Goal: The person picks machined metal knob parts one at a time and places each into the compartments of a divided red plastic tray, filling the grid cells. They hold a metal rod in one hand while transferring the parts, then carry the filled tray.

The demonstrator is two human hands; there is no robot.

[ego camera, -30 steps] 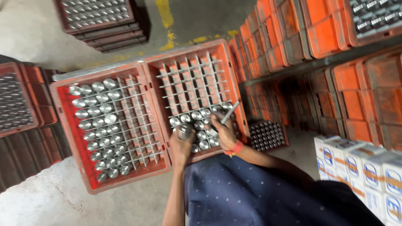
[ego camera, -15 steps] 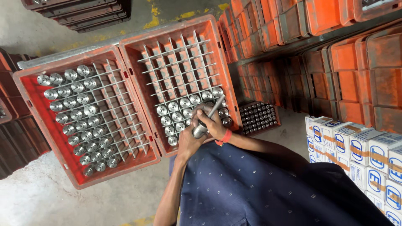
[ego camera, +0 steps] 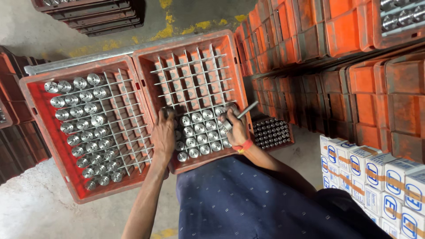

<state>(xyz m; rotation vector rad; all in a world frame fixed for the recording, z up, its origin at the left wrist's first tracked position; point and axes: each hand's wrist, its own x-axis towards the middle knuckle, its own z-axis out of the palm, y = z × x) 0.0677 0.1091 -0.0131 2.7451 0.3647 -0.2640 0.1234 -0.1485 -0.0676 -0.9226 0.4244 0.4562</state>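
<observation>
Two orange crates with metal grid dividers lie side by side below me. The left crate point(ego camera: 33, 95) holds several shiny round metal parts point(ego camera: 84, 108) in its left columns. The right crate point(ego camera: 234, 66) has parts point(ego camera: 199, 130) only in its near rows; its far cells are bare. My left hand point(ego camera: 163, 135) rests at the right crate's near-left cells, fingers curled over a grey metal part point(ego camera: 168, 113). My right hand point(ego camera: 237, 129), with a red band at the wrist, grips a metal part with a thin shaft point(ego camera: 245, 110) above the crate's near-right corner.
Stacks of orange crates point(ego camera: 354, 66) fill the right side. A low dark crate of small metal pieces point(ego camera: 271, 132) sits beside the right crate. White and blue cartons point(ego camera: 380, 177) stand at lower right. Dark crate stacks point(ego camera: 93, 13) stand at the top and far left on the concrete floor.
My hands, close together half a second ago, have parted: the left went to the crate's left cells, the right stays at the near-right corner with the shafted part. The camera moved closer.
</observation>
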